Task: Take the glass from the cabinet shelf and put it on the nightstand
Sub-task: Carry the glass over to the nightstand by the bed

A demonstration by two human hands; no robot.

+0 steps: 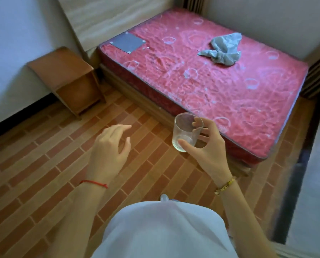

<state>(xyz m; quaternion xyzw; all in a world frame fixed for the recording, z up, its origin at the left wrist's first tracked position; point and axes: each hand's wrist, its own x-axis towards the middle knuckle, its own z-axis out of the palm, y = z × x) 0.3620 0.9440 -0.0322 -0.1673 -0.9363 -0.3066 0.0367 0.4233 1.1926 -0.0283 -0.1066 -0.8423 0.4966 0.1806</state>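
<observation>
A clear, empty drinking glass is held upright in my right hand, thumb low on its near side and fingers around its far side, above the floor by the bed's near corner. My left hand hovers to the left of it with loosely spread fingers, holding nothing. The brown wooden nightstand stands against the left wall beside the head of the bed, well ahead and to the left of both hands. Its top is bare and it has an open compartment below. No cabinet is in view.
A bed with a red patterned mattress fills the right and middle. A crumpled grey cloth and a flat grey panel lie on it. The floor is brick-patterned. A dark door edge runs along the right.
</observation>
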